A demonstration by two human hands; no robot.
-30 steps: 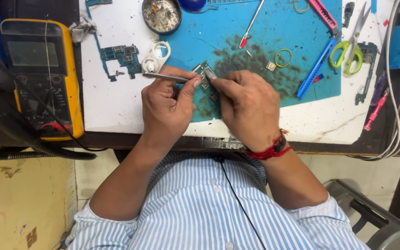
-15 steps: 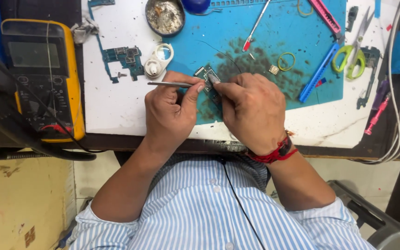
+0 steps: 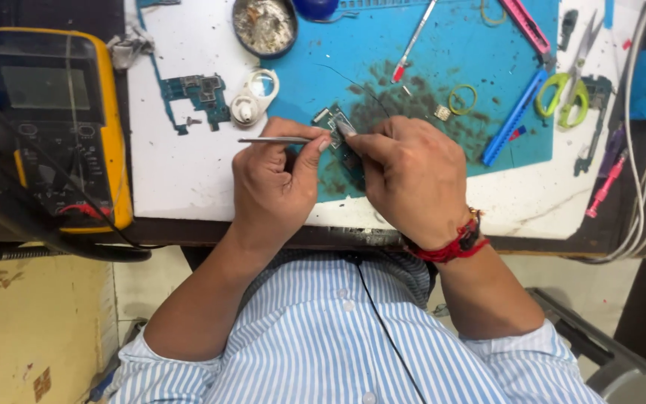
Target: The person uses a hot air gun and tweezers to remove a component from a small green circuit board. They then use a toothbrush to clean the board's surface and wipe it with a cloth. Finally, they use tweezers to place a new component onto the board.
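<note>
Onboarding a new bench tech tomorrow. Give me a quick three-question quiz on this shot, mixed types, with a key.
1. True or false: the left hand holds tweezers.
2. Which thing sits at the left edge of the bench? A) yellow meter B) green-handled scissors C) blue mat
3. Fill in: the small circuit board between both hands rests on the ______ mat.

Key
1. True. The right hand pins the board with its fingers.
2. A, the yellow meter; the green-handled scissors lie on the right.
3. Blue.
</note>
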